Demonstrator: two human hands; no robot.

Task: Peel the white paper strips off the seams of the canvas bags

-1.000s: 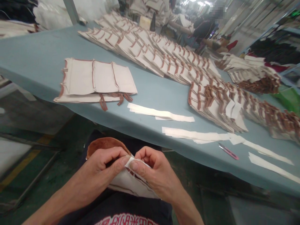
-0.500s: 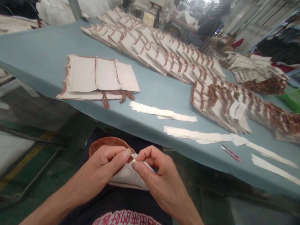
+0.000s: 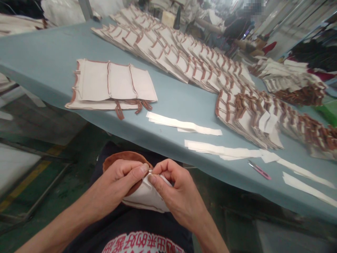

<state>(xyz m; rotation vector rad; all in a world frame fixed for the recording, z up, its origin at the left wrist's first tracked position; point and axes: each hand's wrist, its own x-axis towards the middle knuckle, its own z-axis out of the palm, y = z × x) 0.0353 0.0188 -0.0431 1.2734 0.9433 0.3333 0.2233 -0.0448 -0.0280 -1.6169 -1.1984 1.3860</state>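
Observation:
Over my lap, both hands pinch the edge of a cream and brown fabric piece (image 3: pixel 147 196). My left hand (image 3: pixel 126 177) is closed on it, thumb on top, where the brown part meets the cream cloth. My right hand (image 3: pixel 171 182) grips the cream edge just beside it, thumb and fingertips pressed together. The fingertips of the two hands are nearly touching. A rounded brown flap (image 3: pixel 116 158) shows behind my left hand. Exactly what lies between the fingertips is too small to make out.
On the blue-covered table (image 3: pixel 65 45) lie two stacked cream panels (image 3: pixel 119 80), white strips (image 3: pixel 184 124), pink-handled snips (image 3: pixel 259 170) and long overlapping rows of brown-edged pieces (image 3: pixel 179 63). Its near edge runs just beyond my hands. A person (image 3: pixel 237 26) is blurred in the back.
The hands and fabric are in nearly the same place, with the pinching fingers shifted slightly. A folded cream edge shows more between them. The camera view has moved a little.

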